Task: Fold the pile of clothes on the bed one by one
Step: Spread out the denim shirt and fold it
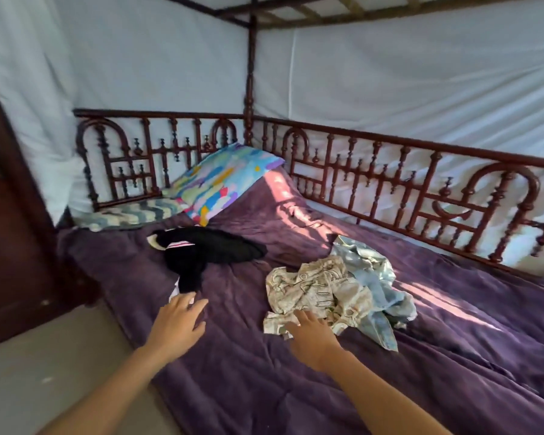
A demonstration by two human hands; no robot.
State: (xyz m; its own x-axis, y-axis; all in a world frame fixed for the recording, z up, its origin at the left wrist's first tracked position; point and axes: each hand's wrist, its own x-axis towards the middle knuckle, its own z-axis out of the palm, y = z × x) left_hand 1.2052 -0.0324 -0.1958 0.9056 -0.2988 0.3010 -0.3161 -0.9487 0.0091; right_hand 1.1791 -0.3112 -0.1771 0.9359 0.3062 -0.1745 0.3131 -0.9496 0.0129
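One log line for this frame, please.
left hand open by black garment | right hand open at cream printed garment edge | light blue garment crumpled beside it

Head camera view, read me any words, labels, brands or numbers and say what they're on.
No text can be read.
The cream printed garment has outlined marks that might be lettering, too blurred to read.
The black garment shows pale striped trim, no legible label.

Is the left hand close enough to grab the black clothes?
Probably yes. The left hand lies open just short of the nearest end of the black garment. Only a bit of purple bedcover shows between them, and nothing lies on top of the garment.
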